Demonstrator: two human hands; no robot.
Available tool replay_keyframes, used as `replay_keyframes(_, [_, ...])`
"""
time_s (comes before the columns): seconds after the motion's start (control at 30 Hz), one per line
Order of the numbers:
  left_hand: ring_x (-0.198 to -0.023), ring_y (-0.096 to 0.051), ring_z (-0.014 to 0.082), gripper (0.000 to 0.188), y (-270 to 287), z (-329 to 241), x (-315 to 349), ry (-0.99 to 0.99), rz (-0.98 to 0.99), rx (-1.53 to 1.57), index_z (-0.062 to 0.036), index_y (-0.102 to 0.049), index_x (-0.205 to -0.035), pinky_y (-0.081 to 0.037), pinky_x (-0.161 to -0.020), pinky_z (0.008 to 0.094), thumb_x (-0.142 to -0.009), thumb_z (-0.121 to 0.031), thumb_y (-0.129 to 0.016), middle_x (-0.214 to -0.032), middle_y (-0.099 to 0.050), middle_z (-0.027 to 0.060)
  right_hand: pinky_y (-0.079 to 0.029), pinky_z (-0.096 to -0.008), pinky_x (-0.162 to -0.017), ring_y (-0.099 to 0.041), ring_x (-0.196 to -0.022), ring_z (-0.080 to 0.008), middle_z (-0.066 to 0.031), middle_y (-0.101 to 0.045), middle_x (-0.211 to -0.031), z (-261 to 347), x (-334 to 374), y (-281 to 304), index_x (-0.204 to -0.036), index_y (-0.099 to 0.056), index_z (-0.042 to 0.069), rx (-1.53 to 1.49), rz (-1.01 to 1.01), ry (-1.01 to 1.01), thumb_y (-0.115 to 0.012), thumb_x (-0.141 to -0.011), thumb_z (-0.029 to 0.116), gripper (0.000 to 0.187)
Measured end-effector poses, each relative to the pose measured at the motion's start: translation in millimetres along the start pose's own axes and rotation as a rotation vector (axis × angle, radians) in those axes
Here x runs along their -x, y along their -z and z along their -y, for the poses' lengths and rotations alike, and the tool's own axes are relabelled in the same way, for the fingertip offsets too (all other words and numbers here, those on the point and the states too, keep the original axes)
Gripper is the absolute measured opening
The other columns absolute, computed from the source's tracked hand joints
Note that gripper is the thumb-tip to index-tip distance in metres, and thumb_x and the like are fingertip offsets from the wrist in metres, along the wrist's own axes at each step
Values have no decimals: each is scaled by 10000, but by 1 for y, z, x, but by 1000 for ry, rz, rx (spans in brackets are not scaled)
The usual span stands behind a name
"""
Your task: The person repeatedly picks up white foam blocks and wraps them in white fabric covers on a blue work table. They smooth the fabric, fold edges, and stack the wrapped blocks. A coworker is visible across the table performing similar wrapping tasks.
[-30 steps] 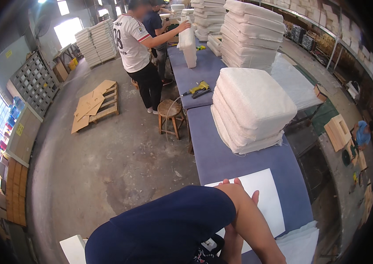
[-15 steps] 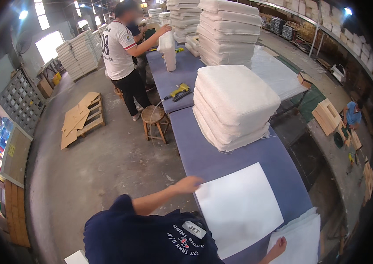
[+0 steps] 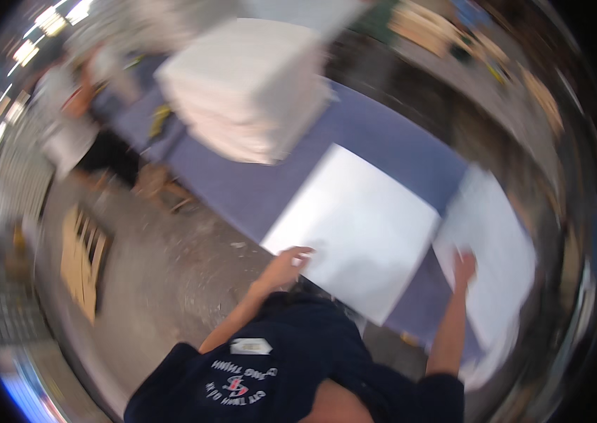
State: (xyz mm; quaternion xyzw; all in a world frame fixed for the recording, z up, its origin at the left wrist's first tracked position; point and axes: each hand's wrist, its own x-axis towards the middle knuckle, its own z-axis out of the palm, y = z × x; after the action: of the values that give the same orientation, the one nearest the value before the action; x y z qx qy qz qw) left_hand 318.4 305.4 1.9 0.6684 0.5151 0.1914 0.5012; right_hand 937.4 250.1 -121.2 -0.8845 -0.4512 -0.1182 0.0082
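A square white sheet or panel [image 3: 362,225] lies on the blue-covered table [image 3: 390,151] in front of me. My left hand [image 3: 290,264] is at its near left edge, fingers apart and reaching over the surface. To the right, my right hand [image 3: 464,266] rests among soft white cloth pieces [image 3: 499,282], its fingers bunched on the top one; motion blur softens their outline. Beyond the panel stands a tall stack of white, fabric-covered cushions [image 3: 242,77].
Another person [image 3: 76,127] stands at the table's far left side, near a yellow power tool [image 3: 159,120]. A wooden stool [image 3: 161,185] sits beside the table. On the floor at left lies a wooden pallet with cardboard [image 3: 81,261]. Wooden parts [image 3: 421,28] stand across the aisle.
The view has swung to the right, blurring the surroundings. My left hand has come over the panel's near edge, and my right hand has moved further onto the cloth.
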Motion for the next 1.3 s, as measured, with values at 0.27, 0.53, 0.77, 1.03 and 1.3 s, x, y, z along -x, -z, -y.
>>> replay_keyframes(0.27, [-1200,-512,364,386,-15,30,5,24,144,-350,-83,-615,-1230,-406,-1049,438,-873,-228,-639,-1255,-573,192,-505,-460,-740,-613,-923,-303,-98,-625,-967,42,18,11,-935,-631,101,42,58,-19,-641,-829,462,377])
replay_keyframes(0.53, [-1127,-548,368,358,-32,13,-14,-227,45,-284,-111,-588,-1217,-454,-957,475,-881,-233,-603,-1182,-575,157,-548,-456,-831,-668,-965,-338,-36,-706,-1065,46,38,-34,-1115,-698,120,181,-217,3,-546,-846,707,663])
replay_keyframes(0.77, [-1148,-543,360,358,-15,16,-1,-192,116,-229,-88,-565,-1245,-446,-974,470,-917,-233,-560,-1230,-557,161,-495,-463,-877,-633,-1014,-353,-175,-677,-1119,20,-14,1,-1146,-687,75,-92,138,275,-541,-911,479,490])
replay_keyframes(1.03, [-1165,-549,361,383,-10,72,24,-115,92,-180,-100,-585,-1254,-451,-989,461,-898,-238,-566,-1239,-577,164,-498,-444,-772,-604,-895,-312,-225,-637,-1025,-150,-39,4,-1031,-645,-26,-411,391,161,-551,-897,214,290])
replay_keyframes(1.3, [-934,-669,305,385,19,31,21,-133,135,-56,-55,-588,-1255,-537,-846,363,-896,-190,-629,-1272,-571,176,-423,-428,-950,-464,-1204,-253,-100,-514,-1351,-189,-73,181,-1315,-532,33,-1469,-362,-799,-544,-922,447,571])
